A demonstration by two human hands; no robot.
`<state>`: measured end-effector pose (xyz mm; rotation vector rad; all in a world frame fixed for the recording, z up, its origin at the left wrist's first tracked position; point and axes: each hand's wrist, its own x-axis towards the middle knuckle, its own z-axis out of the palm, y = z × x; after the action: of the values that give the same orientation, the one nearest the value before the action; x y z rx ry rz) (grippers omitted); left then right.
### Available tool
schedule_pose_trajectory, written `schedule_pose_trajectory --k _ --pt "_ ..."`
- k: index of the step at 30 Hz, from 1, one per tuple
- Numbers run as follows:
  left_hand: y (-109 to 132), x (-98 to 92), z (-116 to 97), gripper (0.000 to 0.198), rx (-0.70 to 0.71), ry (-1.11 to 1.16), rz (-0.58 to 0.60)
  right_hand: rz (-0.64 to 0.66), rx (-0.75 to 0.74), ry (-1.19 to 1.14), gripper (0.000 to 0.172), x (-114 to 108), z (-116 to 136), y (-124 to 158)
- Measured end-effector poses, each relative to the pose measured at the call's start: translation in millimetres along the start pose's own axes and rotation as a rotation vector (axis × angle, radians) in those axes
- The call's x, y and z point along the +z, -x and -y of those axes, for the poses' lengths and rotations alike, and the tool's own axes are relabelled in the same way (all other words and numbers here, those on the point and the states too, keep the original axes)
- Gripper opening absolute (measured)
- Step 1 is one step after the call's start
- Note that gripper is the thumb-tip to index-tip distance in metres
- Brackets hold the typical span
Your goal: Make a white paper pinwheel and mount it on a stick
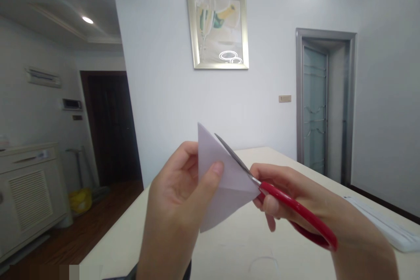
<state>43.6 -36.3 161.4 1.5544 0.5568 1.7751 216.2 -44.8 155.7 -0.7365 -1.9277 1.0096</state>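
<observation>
My left hand pinches a folded white paper, a triangular piece held up over the table, thumb on its front face. My right hand grips red-handled scissors. The metal blades run up along the paper's upper right edge, their tip near the paper's top. Both hands are closed round what they hold.
A cream table lies below my hands. A white flat object rests at its right edge. A framed picture hangs on the white wall ahead, a glass door stands at right, a white cabinet at left.
</observation>
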Motion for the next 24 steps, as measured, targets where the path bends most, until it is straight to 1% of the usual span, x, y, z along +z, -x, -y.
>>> schedule_pose_trajectory --k 2,5,7,11,14,16,19,24 --pt "-0.3 1.0 0.1 0.012 0.002 0.002 -0.003 -0.016 -0.008 -0.002 0.022 1.6 -0.1 -0.6" --pt "-0.6 -2.4 3.3 0.013 0.004 0.003 0.065 -0.030 -0.006 0.019 0.023 2.2 -1.5 -0.6" --pt "-0.6 -5.2 5.5 0.015 0.010 0.004 0.083 -0.031 0.006 0.042 0.022 2.1 -2.5 0.1" --pt "-0.5 -7.2 6.4 0.019 0.008 0.012 0.095 -0.038 0.038 0.051 0.020 2.7 -3.7 1.6" --pt "-0.8 -7.2 5.7 0.017 0.002 0.016 0.110 -0.053 0.067 0.053 0.021 3.8 -4.9 2.2" --pt "-1.2 -7.2 5.5 0.016 0.001 0.018 0.115 -0.063 0.055 0.062 0.021 4.1 -6.0 2.6" --pt "-1.5 -7.2 5.4 0.017 -0.001 0.024 0.114 -0.067 0.040 0.110 0.022 3.6 -6.7 3.1" --pt "-1.6 -6.4 4.8 0.016 -0.025 0.044 0.116 -0.061 0.070 0.181 0.024 2.9 -4.2 2.5"
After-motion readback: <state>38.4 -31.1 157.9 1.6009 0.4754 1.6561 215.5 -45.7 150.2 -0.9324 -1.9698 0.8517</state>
